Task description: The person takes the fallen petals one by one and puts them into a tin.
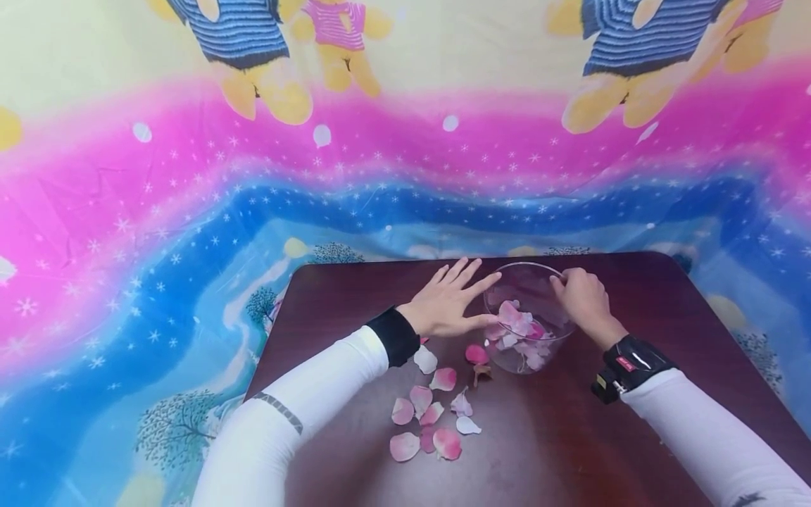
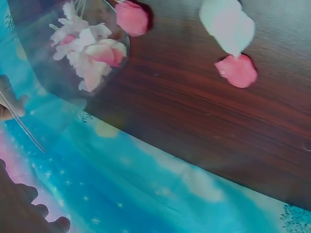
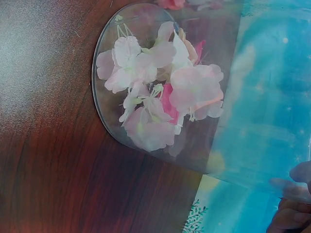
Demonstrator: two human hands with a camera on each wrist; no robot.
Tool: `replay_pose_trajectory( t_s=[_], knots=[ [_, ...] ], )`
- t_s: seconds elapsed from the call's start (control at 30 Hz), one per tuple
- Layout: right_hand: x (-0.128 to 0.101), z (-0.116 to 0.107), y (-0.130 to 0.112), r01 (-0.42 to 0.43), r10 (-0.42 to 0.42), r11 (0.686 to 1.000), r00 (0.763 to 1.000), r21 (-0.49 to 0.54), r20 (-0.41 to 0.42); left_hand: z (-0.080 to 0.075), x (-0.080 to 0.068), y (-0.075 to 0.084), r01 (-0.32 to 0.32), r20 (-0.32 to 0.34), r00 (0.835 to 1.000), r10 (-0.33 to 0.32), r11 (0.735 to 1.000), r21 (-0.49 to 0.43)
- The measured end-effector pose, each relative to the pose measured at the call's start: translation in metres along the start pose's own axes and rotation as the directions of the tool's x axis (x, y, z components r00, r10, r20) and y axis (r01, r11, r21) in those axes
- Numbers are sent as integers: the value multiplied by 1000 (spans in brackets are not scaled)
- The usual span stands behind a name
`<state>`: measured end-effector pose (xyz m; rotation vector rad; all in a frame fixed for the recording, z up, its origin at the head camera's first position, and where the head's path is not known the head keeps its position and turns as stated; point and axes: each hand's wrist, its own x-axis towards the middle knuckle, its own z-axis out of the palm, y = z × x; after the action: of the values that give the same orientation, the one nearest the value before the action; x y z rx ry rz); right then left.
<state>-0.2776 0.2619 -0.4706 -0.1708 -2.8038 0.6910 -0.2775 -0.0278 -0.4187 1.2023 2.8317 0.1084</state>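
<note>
A clear round container [image 1: 560, 313] stands on the dark wooden table [image 1: 652, 352], tilted slightly in view. Pale pink and white petals [image 3: 141, 73] and a deeper pink one lie in its bottom. My right hand [image 1: 586, 299] grips the rim on the right, thumb on the inner side. My left hand [image 1: 443, 303] is spread at the container's left side, palm down. Its thumb and index tips meet the rim in the head view; whether they touch it I cannot tell. Dark left fingers [image 2: 31, 204] show at the left wrist view's corner.
Loose petals, pink [image 1: 447, 444] and white [image 1: 426, 360], lie scattered left of the container and toward me. A brown withered piece [image 1: 481, 372] sits near its base. Behind the table's back edge hangs a printed cloth [image 1: 405, 151].
</note>
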Motion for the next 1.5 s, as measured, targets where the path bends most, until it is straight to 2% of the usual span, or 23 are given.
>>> replay_pose_trajectory(
  t_s=[0.17,0.37,0.53,0.8,1.13,1.23,1.5],
  knots=[
    [0,0,0,0,0,1000,1000,0,4,6,-9,-15,29,-7,1000,-29,999,-24],
    [0,0,1,0,0,1000,1000,-2,8,20,-20,-33,78,7,997,-78,995,-67],
    [0,1,1,-6,6,1000,1000,-4,16,33,-29,-48,94,12,996,-93,991,-94],
    [0,0,-1,0,0,1000,1000,-2,7,56,-43,-65,122,43,992,-118,989,-83],
    [0,1,-2,0,0,1000,1000,2,-3,94,-58,-78,126,85,989,-121,990,-59],
    [0,0,-2,2,-2,1000,1000,4,-9,101,-59,-82,119,74,991,-114,991,-56],
    [-1,0,-3,-4,4,1000,1000,4,5,116,-59,-83,53,53,997,-49,996,-76]
  ],
)
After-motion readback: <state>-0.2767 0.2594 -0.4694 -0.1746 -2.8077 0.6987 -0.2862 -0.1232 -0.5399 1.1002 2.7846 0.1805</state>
